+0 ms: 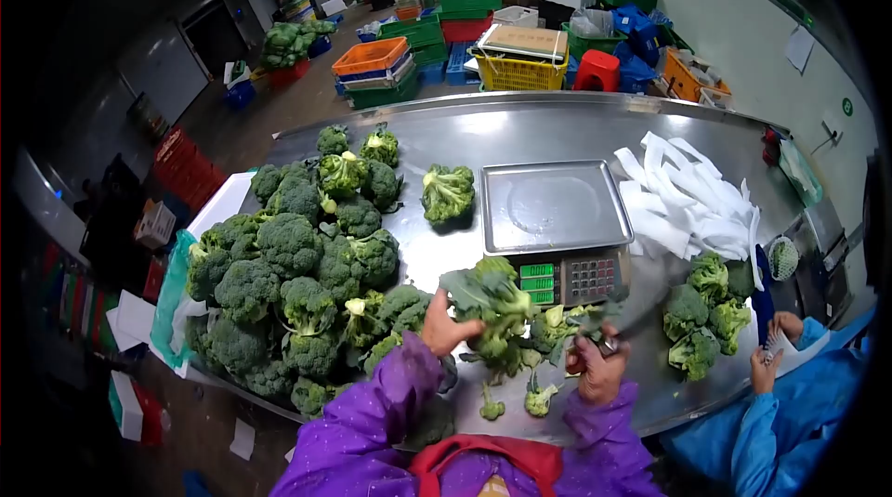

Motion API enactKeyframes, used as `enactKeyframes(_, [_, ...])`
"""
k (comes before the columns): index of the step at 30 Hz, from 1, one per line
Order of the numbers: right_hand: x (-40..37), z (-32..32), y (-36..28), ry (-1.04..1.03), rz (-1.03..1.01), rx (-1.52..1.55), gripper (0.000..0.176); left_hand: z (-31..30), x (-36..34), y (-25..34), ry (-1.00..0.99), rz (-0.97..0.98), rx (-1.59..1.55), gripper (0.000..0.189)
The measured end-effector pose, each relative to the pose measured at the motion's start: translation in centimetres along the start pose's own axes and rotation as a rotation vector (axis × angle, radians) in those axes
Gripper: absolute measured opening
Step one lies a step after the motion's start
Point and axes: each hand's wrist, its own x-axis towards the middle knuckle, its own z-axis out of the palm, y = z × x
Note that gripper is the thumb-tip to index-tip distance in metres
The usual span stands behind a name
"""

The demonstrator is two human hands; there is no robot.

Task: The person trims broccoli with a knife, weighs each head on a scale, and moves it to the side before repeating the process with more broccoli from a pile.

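Just behind broccoli, a scale.

Green broccoli head, leafy, held tilted above table, before scale; knife blurred

Broccoli pile lies left of the scale; foam sleeves right; crates behind the table.

head cam | faces forward-down | close above left hand, right hand | wide fisheye
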Motion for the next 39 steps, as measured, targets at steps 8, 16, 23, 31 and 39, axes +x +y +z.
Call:
enactKeyframes(8, [2.6, 0.6, 2.3, -0.4, -0.447, -0.934, 0.037, 1.0, -0.8, 4.6, -0.205, 0.197, 0.304, 0.084])
enactKeyframes(16, [2.1, -0.3, 1.5, -0.497, -0.551, -0.948, 0.025, 2.0, -2.0, 3.8, -0.32, -0.126, -0.165, 0.083])
enactKeyframes(23, [2.5, 0.3, 1.4, -0.219, -0.612, -0.922, 0.017, 4.4, -3.0, 5.7, -0.226, -0.355, -0.353, 0.075])
enactKeyframes(31, [2.6, -0.2, -0.7, -0.324, -0.681, -1.027, 0.015, 5.8, -3.4, 5.0, -0.173, -0.288, -0.366, 0.076])
enactKeyframes(39, [6.5, -3.2, -2.0, 0.157, -0.318, -0.399, 0.019, 7.6, -4.9, 2.6, -0.11, -0.259, -0.443, 0.076])
